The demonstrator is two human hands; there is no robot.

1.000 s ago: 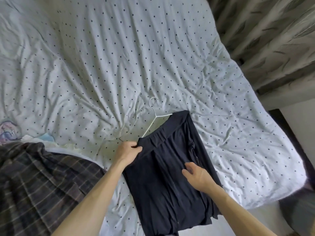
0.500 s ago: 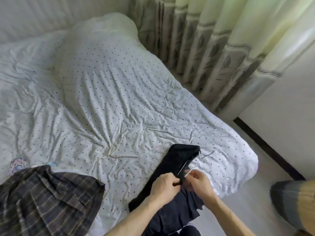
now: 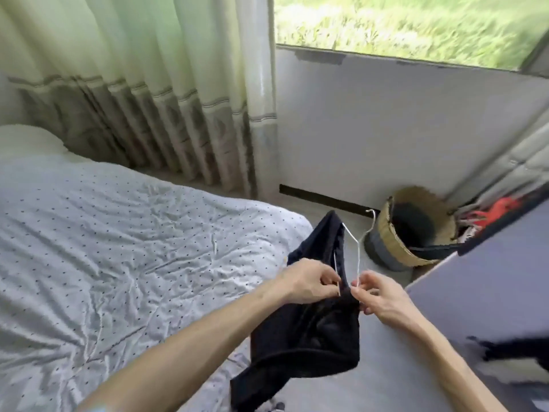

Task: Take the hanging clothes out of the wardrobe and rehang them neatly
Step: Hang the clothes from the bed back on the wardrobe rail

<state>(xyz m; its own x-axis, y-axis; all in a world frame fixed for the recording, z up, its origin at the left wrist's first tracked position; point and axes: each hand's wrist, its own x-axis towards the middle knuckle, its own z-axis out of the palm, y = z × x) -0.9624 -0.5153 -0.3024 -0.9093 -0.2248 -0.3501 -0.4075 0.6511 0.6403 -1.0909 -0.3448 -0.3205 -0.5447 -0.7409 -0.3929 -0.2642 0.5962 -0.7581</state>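
- Pinched thin white wire hanger (image 3: 358, 257) in left hand (image 3: 309, 282).
- Gripped its other arm in right hand (image 3: 383, 298).
- Carried black fabric garment (image 3: 312, 331) draped on it, beside white dotted bed (image 3: 118, 233).

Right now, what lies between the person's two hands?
Head view: a fold of the black garment, draped on the white wire hanger, sits between left hand and right hand.

Floor strip (image 3: 300, 203) between bed (image 3: 118, 248) and basket (image 3: 389, 242) free; grey panel (image 3: 475, 292) blocks right.
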